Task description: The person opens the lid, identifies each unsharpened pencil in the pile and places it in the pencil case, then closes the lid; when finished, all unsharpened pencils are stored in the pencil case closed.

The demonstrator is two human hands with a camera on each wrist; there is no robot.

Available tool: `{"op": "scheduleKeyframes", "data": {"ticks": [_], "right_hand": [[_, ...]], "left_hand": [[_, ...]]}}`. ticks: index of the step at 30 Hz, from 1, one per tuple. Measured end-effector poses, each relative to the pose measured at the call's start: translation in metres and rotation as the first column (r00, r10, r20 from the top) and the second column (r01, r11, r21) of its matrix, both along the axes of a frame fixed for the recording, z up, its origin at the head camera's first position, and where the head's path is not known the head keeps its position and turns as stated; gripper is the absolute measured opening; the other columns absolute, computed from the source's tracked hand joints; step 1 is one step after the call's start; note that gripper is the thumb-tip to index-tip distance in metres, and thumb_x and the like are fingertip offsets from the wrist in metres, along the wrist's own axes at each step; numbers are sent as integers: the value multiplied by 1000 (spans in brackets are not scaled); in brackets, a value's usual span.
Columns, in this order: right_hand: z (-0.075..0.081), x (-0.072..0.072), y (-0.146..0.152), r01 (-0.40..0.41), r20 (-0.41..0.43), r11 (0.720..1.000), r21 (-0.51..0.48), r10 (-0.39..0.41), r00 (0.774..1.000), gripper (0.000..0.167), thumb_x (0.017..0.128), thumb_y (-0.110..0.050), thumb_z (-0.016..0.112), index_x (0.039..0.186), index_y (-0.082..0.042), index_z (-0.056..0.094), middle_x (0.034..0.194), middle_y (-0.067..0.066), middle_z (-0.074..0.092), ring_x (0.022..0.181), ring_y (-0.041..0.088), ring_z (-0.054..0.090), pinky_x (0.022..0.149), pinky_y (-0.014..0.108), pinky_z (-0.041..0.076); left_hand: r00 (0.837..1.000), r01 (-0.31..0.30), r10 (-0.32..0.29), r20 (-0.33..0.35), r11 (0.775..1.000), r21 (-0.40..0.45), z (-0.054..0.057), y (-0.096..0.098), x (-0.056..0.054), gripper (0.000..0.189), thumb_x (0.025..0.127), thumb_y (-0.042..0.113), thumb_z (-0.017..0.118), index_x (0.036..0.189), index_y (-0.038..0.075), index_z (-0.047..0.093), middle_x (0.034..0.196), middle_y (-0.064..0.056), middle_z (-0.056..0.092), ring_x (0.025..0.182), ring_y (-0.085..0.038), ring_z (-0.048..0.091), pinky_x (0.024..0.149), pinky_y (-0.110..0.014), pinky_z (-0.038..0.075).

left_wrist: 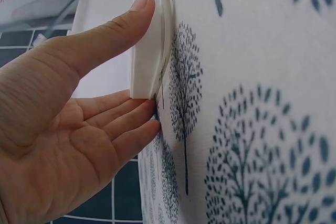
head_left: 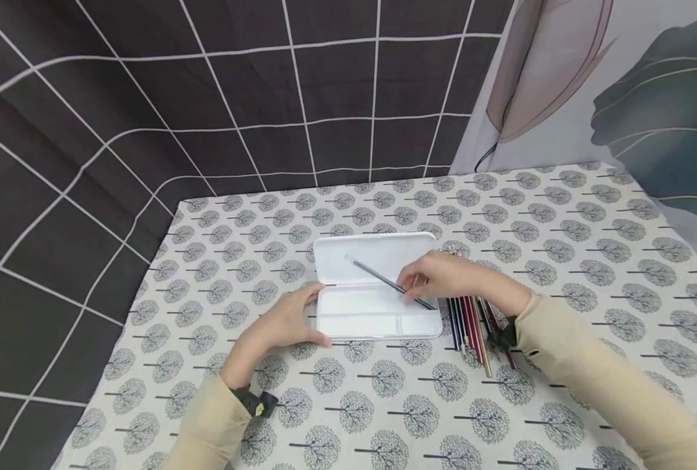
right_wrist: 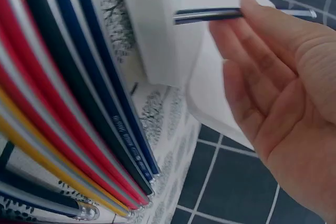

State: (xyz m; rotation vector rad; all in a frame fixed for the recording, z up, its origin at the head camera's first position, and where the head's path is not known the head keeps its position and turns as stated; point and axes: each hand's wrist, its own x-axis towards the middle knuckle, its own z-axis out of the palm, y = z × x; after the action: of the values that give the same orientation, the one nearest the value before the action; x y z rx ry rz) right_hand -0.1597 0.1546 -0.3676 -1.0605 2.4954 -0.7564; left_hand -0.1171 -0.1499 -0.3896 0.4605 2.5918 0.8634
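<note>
We have the right hand [head_left: 433, 275] pinching a dark pencil [head_left: 378, 275] above the open white case [head_left: 354, 300], left hand [head_left: 290, 318] loosely spread against its side; likely placing, next needing a level lowering.

A: What sort of place is this?

B: It looks like a corner of a home, though I can't tell which room.

A: What shows that?

B: The cloth [head_left: 354, 418], first of all. It's white with small dark trees printed all over, the kind laid on a household table.

A: And around it?

B: A dark drape [head_left: 337, 85] with a white grid stands at the back and bends round the left side. On the right hangs a pale drape [head_left: 636, 26] with large leaves in dusty pink and grey-green.

A: Anything on the cloth that fits?

B: Pencils [head_left: 474, 326] and a white box [head_left: 354, 297], ordinary stationery for a home desk.
</note>
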Motion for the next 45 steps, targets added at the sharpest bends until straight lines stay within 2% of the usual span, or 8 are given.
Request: {"op": "scheduleKeyframes", "data": {"ticks": [3, 12, 20, 23, 27, 33, 39, 45], "right_hand": [[-5, 1, -3, -43, 27, 998, 45, 42, 999, 20, 81, -19, 71, 98, -9, 70, 85, -5, 70, 77, 5, 63, 75, 23, 54], [-22, 9, -3, -66, -46, 996, 64, 69, 997, 21, 84, -16, 67, 103, -7, 71, 94, 1, 71, 82, 7, 64, 78, 24, 54], [-22, 16, -1, -97, -56, 994, 57, 100, 993, 22, 89, -14, 60, 108, -8, 70, 83, -4, 65, 62, -2, 49, 61, 17, 47], [-21, 17, 1, -97, -53, 994, 52, 99, 994, 22, 90, -14, 59, 107, -7, 70, 83, -4, 65, 63, -3, 48, 61, 16, 47], [-21, 18, 9, -59, -75, 998, 21, 60, 995, 20, 88, -14, 61, 105, -6, 70, 88, -3, 68, 69, 0, 56, 66, 19, 51], [-20, 19, 28, -13, -155, 997, -82, 0, 988, 22, 88, -13, 62, 107, -4, 67, 102, 5, 69, 88, 16, 65, 81, 33, 55], [-15, 25, 53, 109, -157, 986, -124, -128, 979, 21, 92, -17, 58, 108, -8, 68, 106, 4, 69, 98, 20, 64, 88, 41, 52], [-20, 27, 66, 219, -174, 969, -116, -237, 956, 17, 88, -14, 63, 102, -6, 69, 88, -2, 70, 66, 2, 57, 66, 23, 54]], "left_hand": [[1000, 6, -6, 7, 1000, 8, 1, 0, -1, 105, 52, 30, 89, 140, 7, 38, 141, -14, 44, 130, -30, 41, 110, -47, 30], [1000, 21, -21, -5, 1000, -7, 2, 0, -3, 105, 52, 32, 89, 141, 7, 37, 141, -14, 44, 130, -30, 41, 110, -45, 31], [1000, 18, -18, -1, 1000, 12, 0, -1, -3, 106, 52, 32, 90, 140, 6, 37, 140, -15, 45, 129, -29, 43, 110, -44, 31], [1000, 15, -15, -2, 1000, 16, -2, -2, -4, 105, 52, 32, 90, 140, 7, 38, 140, -15, 46, 129, -28, 44, 110, -43, 32], [1000, 19, -19, 1, 999, 26, -2, -2, -4, 105, 52, 32, 90, 140, 7, 38, 140, -14, 46, 129, -28, 43, 110, -44, 31], [1000, -3, 2, 22, 999, 35, -1, -2, -3, 105, 52, 32, 90, 140, 8, 38, 141, -14, 45, 130, -27, 43, 110, -43, 30], [1000, -8, 7, 12, 998, 57, 0, -3, -1, 105, 50, 31, 90, 140, 8, 39, 140, -15, 45, 130, -30, 42, 110, -45, 30], [1000, -6, 5, 5, 998, 64, 0, -3, 1, 104, 50, 29, 90, 139, 9, 41, 139, -14, 47, 129, -29, 43, 110, -45, 31]]}}
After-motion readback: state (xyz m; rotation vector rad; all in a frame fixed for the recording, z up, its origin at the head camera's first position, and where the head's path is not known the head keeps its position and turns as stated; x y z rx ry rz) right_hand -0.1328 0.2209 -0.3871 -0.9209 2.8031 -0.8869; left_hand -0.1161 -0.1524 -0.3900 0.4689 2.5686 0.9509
